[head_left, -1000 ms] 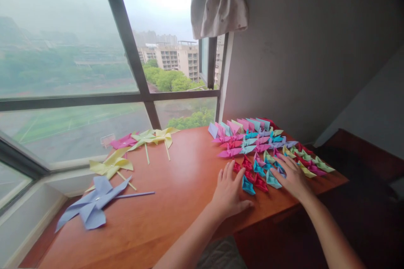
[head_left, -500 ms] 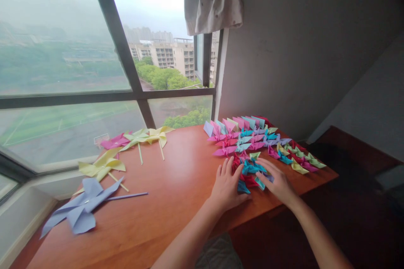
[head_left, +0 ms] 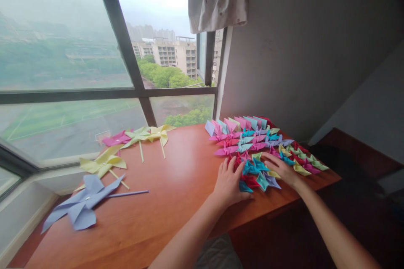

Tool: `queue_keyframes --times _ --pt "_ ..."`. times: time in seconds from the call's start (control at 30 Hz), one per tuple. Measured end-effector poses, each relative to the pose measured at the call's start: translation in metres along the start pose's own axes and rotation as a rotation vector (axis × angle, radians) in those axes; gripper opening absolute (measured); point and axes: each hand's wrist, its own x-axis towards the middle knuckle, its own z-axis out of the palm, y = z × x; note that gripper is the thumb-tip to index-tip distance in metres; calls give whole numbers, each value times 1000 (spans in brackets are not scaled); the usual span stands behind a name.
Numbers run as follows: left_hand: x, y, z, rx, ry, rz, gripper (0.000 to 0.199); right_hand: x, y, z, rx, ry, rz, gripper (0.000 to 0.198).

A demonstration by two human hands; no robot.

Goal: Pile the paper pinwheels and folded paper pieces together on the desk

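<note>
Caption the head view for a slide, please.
Left hand and right hand flank a cluster of colorful folded-paper pieces on a table; paper pinwheels lie toward the window.

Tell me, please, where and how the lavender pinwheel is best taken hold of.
Probably by its stick, pinched near the free end, coming from the right: the lavender pinwheel lies with its stick pointing right across the table, away from the wide folded paper blades, which might crease if squeezed.
</note>
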Motion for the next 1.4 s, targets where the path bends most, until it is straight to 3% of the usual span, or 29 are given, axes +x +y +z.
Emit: queue_keyframes --times 0.17,0.5,0.7,0.97,1.13,1.23,1.4 --pt "2 2 1 -3 19 17 110 -1 -17 29 -44 -18 -80 49" --pt "-16 -10 0 -177 203 40 70 -17 -42 81 156 135 22 43" --pt "-28 -15 -12 -277 298 22 66 -24 -66 112 411 273 120 39" --pt "-56 -38 -38 -307 381 -104 70 -18 -101 163 558 319 157 37" --pt "-68 -52 -64 -238 486 -135 67 -6 -131 206 748 383 217 40" --pt "-73 -70 -90 -169 562 -182 59 12 -163 241 894 353 261 42" --pt "-90 -121 -154 -8 683 -302 47 55 -227 303 852 3 50 37"
